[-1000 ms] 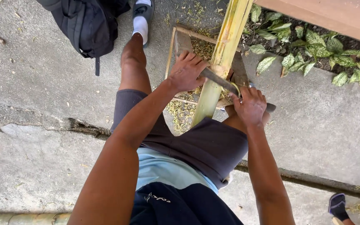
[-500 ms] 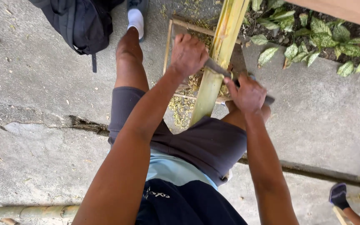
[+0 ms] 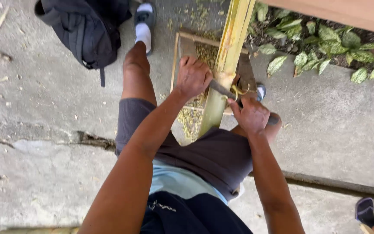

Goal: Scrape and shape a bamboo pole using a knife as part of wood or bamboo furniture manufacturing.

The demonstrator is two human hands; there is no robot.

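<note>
The left hand (image 3: 193,78) has its fingers (image 3: 187,63) curled tight round one end of a blade (image 3: 221,90); the right hand (image 3: 252,115) grips the other end, fingers closed over the handle, whose tip shows just right of the fist; the blade lies across a bamboo pole (image 3: 226,65), touching it about mid-way along the visible length; a thin yellow curl of shaving (image 3: 236,92) lifts off at the edge. The pole runs from the far side, leaning toward the person's lap, its near end resting against the grey shorts (image 3: 213,156); behind it stands a wooden frame (image 3: 182,47) on the concrete floor (image 3: 44,130), with shavings (image 3: 191,119) heaped inside and below it. To scrape well, I judge both hands should pull evenly, the blade kept square across the pole and at a shallow tilt, so it peels skin and does not bite; the thighs should pin the pole from rolling. Far left lies a black backpack (image 3: 87,26); a foot in a sandal (image 3: 143,26) sits beside it; leafy plants (image 3: 325,47) grow far right; another person's foot (image 3: 364,211) shows near right.
</note>
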